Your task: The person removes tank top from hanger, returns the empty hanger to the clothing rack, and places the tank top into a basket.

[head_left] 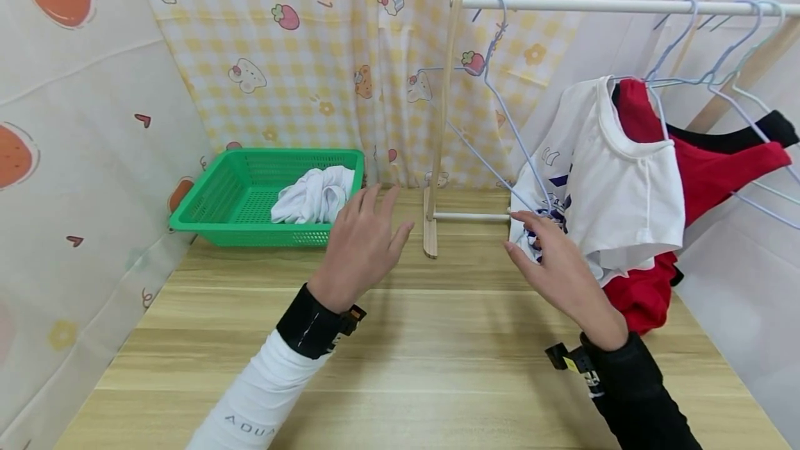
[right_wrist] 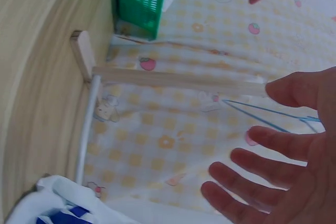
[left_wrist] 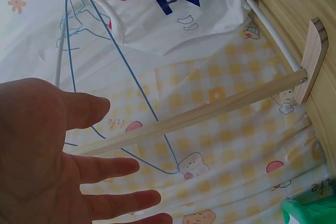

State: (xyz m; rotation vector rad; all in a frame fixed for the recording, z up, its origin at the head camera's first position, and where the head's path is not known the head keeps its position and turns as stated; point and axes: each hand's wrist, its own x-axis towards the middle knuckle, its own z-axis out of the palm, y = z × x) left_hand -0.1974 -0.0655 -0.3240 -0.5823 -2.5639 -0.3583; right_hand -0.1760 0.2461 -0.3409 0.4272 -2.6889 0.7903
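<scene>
My left hand hovers over the table in front of the green basket, its fingers spread and holding nothing. Inside the basket, at its right end, lies a crumpled white cloth. My right hand is held out with relaxed fingers, overlapping the white printed shirt in the head view; nothing is in its grasp. A bare blue hanger hangs at the left end of the rack's white rail. In the left wrist view the same hanger shows beyond the thumb.
The rack's wooden post stands on a foot near the table's middle, a low white bar running right from it. Right of the white shirt hang a red garment and a black one, on blue and green hangers. A patterned curtain backs the wooden table.
</scene>
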